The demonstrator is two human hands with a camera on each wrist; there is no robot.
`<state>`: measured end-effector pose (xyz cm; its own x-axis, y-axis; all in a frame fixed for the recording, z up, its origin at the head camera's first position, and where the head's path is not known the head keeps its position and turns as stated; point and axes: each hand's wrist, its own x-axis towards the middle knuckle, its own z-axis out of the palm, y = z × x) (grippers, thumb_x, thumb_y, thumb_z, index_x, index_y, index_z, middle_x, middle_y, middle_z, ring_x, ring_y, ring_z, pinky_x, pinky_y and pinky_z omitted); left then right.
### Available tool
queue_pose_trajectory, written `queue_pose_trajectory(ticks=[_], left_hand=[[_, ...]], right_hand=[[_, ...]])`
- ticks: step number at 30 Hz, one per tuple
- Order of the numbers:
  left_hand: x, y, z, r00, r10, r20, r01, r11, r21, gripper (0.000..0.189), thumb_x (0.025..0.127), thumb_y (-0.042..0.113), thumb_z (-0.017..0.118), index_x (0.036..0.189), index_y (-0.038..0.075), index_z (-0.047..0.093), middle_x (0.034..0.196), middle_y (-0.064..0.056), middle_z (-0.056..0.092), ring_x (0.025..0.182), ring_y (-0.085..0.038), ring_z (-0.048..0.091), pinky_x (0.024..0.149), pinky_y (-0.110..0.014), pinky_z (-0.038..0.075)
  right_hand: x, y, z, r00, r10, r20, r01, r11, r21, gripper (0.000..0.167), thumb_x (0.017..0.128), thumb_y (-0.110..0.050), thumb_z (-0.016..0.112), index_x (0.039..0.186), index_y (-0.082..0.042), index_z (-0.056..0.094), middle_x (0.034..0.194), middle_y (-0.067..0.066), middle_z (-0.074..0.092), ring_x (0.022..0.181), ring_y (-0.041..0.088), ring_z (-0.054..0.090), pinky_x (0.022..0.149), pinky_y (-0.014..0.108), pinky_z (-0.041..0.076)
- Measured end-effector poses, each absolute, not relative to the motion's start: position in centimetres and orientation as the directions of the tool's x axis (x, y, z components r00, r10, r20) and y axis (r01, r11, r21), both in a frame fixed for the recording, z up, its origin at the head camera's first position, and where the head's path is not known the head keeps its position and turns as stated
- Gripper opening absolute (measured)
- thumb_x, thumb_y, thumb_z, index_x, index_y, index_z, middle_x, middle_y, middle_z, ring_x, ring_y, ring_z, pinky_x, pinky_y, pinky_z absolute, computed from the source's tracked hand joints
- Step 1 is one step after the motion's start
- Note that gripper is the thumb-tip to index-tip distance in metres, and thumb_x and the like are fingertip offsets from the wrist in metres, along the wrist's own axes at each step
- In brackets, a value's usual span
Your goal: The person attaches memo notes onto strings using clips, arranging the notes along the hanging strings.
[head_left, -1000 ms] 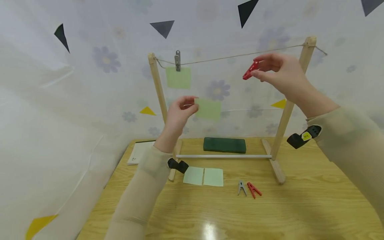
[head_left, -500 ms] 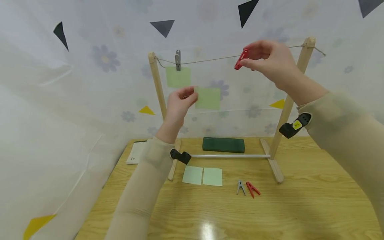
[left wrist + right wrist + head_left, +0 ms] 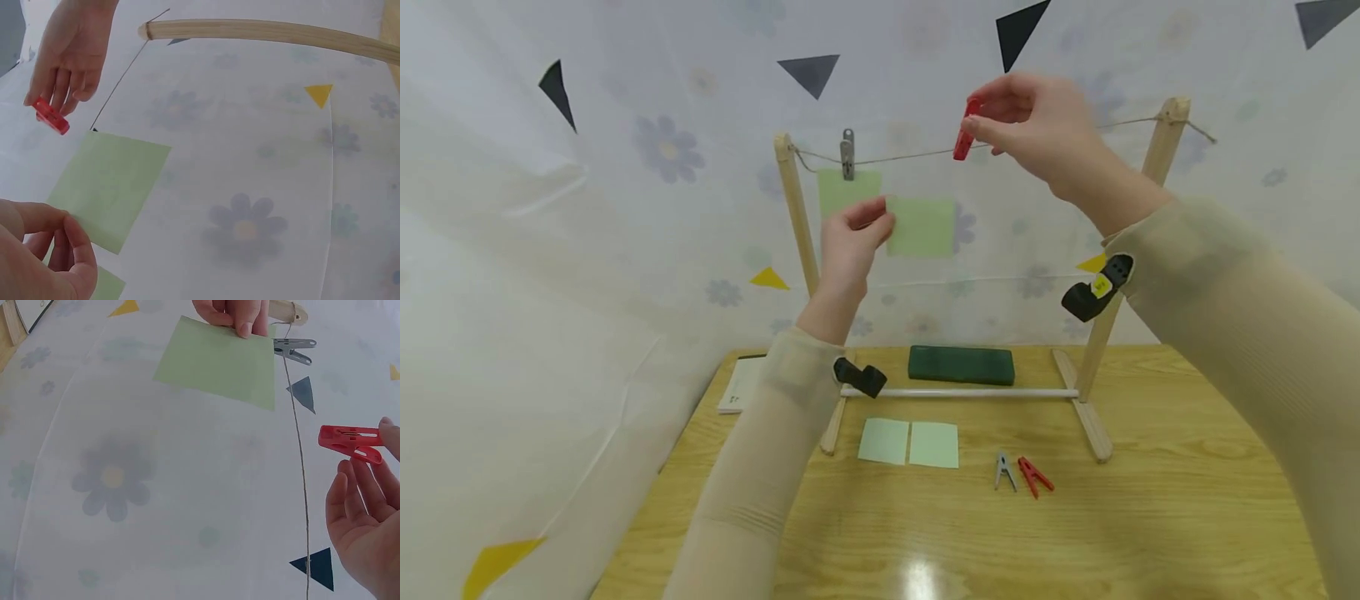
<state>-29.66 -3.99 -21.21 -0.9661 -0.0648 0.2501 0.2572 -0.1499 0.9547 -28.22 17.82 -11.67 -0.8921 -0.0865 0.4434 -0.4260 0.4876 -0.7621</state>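
Note:
My left hand (image 3: 853, 242) pinches a pale green paper square (image 3: 922, 227) by its left edge, holding it up just below the string (image 3: 910, 156). Between the thumb and fingers of my right hand (image 3: 1048, 133) is a red clothespin (image 3: 350, 440), its nose pointing down and overlapping the string in the head view. In the right wrist view the clothespin's jaws look closed, and it sits to one side of the string. A second green paper (image 3: 842, 190) hangs at the string's left end under a grey clothespin (image 3: 847, 155), partly hidden by my left hand.
The string spans two wooden posts (image 3: 1167, 150), joined low by a white bar (image 3: 962, 392). On the table lie two green papers (image 3: 933, 444), a grey clothespin (image 3: 1004, 472) and a red clothespin (image 3: 1035, 476). A dark green case (image 3: 961, 365) lies behind the bar, a white booklet (image 3: 741, 385) at left.
My right hand has moved left and up with the red clothespin, reaching the string in the head view. My left hand has raised the green paper closer to the string.

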Motion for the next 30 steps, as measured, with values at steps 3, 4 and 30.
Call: queue_pose_trajectory(ticks=[3,4,30], left_hand=[[-29.8,-3.8,-20.8,-0.966,-0.086,0.243,0.254,-0.160,0.954,0.029,0.091,-0.002,0.066,0.121,-0.002,0.068,0.119,-0.016,0.068,0.094,-0.013,0.065,0.089,-0.026,0.055],[-29.8,-3.7,-20.7,-0.967,-0.089,0.239,0.251,-0.161,0.954,0.029,0.091,-0.001,0.066,0.121,-0.002,0.069,0.120,-0.015,0.068,0.095,-0.013,0.065,0.089,-0.026,0.055],[-30.2,-2.8,-19.9,-0.956,-0.156,0.248,0.284,-0.283,0.916,0.026,0.089,-0.004,0.069,0.115,-0.003,0.070,0.094,-0.004,0.066,0.087,-0.011,0.063,0.085,-0.025,0.057]], right_hand=[[-28.3,17.1,-11.1,-0.882,-0.100,0.461,-0.445,0.504,-0.740,0.038,0.093,-0.032,0.069,0.126,-0.015,0.063,0.110,-0.006,0.066,0.098,0.012,0.058,0.081,0.020,0.048],[-28.3,17.0,-10.9,-0.880,-0.103,0.463,-0.447,0.506,-0.738,0.037,0.093,-0.032,0.069,0.126,-0.015,0.062,0.110,-0.006,0.066,0.098,0.011,0.057,0.082,0.021,0.048],[-29.8,14.3,-10.0,-0.870,-0.133,0.475,-0.460,0.570,-0.681,0.033,0.097,-0.030,0.062,0.124,-0.012,0.063,0.108,-0.005,0.063,0.095,0.010,0.053,0.083,0.022,0.047]])
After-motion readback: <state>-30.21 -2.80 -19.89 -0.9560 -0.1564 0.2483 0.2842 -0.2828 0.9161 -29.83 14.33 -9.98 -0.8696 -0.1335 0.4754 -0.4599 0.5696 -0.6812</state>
